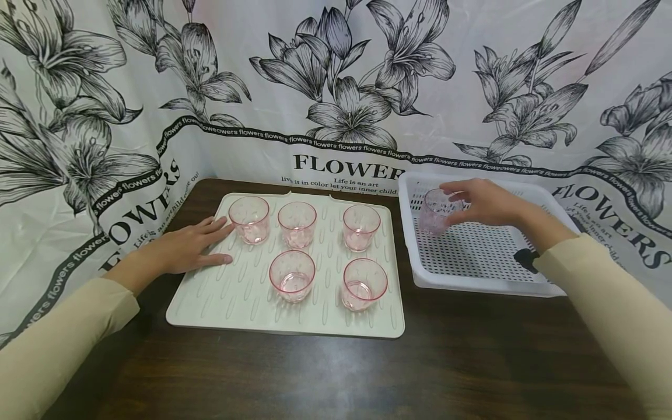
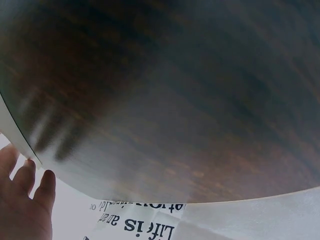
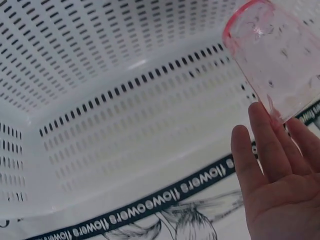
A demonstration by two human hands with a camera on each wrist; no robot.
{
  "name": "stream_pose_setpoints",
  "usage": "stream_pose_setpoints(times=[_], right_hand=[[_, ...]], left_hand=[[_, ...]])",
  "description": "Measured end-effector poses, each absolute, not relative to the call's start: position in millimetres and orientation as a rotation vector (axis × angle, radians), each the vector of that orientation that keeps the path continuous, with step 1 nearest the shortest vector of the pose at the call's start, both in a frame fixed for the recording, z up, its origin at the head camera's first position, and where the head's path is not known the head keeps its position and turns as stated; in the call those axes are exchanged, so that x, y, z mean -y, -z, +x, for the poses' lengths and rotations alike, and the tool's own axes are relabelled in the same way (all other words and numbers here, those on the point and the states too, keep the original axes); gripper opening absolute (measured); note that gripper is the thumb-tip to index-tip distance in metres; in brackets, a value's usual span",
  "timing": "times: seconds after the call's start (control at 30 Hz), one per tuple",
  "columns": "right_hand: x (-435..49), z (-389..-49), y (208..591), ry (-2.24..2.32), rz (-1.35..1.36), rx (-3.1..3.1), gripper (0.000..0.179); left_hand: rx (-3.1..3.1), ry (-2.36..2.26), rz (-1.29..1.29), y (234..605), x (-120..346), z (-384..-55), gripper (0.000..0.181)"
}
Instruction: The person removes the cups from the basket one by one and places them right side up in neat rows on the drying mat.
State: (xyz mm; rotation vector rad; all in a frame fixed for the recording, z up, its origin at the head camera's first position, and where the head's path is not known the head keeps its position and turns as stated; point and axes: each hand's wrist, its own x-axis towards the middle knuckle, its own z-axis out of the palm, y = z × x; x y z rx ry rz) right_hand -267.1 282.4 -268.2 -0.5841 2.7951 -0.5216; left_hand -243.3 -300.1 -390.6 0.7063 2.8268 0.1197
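Note:
Several clear pink-rimmed glasses stand upright on a cream ribbed mat, among them a back-left glass and a front-right glass. My left hand lies flat over the mat's left edge, its fingertips close beside the back-left glass. Inside the white basket, at its left end, is another glass. My right hand reaches over it with thumb and fingers spread at its side. In the right wrist view the fingers look straight at this glass; the thumb is hidden there.
The basket has slotted walls and stands on the dark wooden table, right of the mat. A white cloth printed with flowers and lettering hangs behind and along the sides. A small black object shows by the right wrist.

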Motion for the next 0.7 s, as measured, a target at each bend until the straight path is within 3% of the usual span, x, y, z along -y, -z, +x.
stream_pose_setpoints(times=[0.7], right_hand=[[-263, -263, 210, 0.582, -0.634, -2.99, 0.081]], left_hand=[[-2.823, -0.129, 0.708, 390, 300, -243, 0.087]])
